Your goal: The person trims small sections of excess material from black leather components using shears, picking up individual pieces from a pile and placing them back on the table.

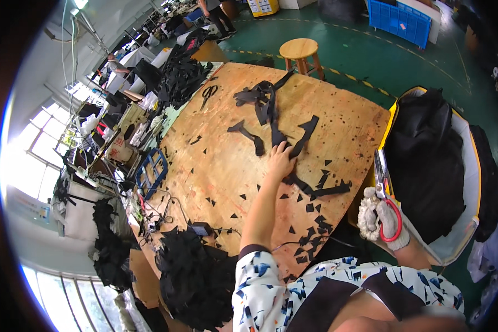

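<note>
**Cutting table with black fabric pieces, seen from above**

Patterned white-and-blue sleeve (271, 276) at the lower edge, nearest the camera, with the person's forearms rising from it.

Heap of black cut fabric (196, 276) at the table's near left corner, partly overhanging it.

Right hand (383, 220), gloved in white knit, beyond the table's right edge; fingers closed through the red handles of a pair of shears (383, 188), blades pointing up and away, seemingly closed.

Yellow-rimmed bin (470, 182) just right of the table, filled with black fabric (426, 160), beside the right hand.

Small black triangular and square offcuts (310, 221) scattered thickly over the near right part of the table (216, 171), a bare plywood board, thinning toward its middle.

Left hand (281, 160), bare, arm stretched across the table, palm down and fingers spread flat on a long black fabric strip (303, 138) near the centre; it presses rather than grips. The strip runs from the hand toward the right edge.

Further black strips: one curved piece (249, 135) left of the hand, a tangled bunch (260, 97) toward the far edge.

Black scissors (207, 94) lying near the far left corner.

Round wooden stool (300, 52) on the green floor beyond the far edge.

Blue crate (399, 21) farther back.
</note>
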Tool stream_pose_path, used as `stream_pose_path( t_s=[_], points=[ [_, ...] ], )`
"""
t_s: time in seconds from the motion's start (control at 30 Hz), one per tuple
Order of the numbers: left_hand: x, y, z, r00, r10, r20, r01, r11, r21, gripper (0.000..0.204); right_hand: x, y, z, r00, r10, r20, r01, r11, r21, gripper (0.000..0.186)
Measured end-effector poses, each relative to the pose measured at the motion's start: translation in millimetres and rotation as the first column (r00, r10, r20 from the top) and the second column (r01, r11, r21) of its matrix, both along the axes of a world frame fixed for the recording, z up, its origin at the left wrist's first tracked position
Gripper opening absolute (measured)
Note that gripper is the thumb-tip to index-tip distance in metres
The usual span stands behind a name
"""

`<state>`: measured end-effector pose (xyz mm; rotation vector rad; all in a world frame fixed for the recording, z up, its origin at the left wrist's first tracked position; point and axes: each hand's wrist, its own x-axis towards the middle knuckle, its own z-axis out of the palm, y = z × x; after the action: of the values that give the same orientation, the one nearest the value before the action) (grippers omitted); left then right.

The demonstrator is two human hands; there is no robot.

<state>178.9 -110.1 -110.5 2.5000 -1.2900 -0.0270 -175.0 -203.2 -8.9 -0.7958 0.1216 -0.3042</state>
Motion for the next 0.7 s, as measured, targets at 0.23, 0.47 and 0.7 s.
stream_pose_path(
  t_s=[0.23, 0.47, 0.7],
  points=[
    [5.3, 144.3, 40.6, 0.981, -0.069, -0.182, 0.105, 0.975, 0.195, 0.045, 5.9, -1.0, 1.5, 0.999, 0.046, 0.019, -0.047, 0.994, 0.094, 0.039],
    [35.6, 159.5, 117.8, 0.766, 0.228, -0.602, -0.146, 0.972, 0.183, 0.052, 25.8, 4.3, 0.5, 0.986, 0.009, 0.165, -0.006, 1.000, -0.019, 0.045],
    [97.6, 37.0, 79.2, 0.991, 0.125, -0.044, -0.129, 0.985, -0.111, 0.078, 78.6, -12.3, 7.8, 0.969, -0.162, 0.188, 0.165, 0.986, 0.000, 0.049]
  ],
)
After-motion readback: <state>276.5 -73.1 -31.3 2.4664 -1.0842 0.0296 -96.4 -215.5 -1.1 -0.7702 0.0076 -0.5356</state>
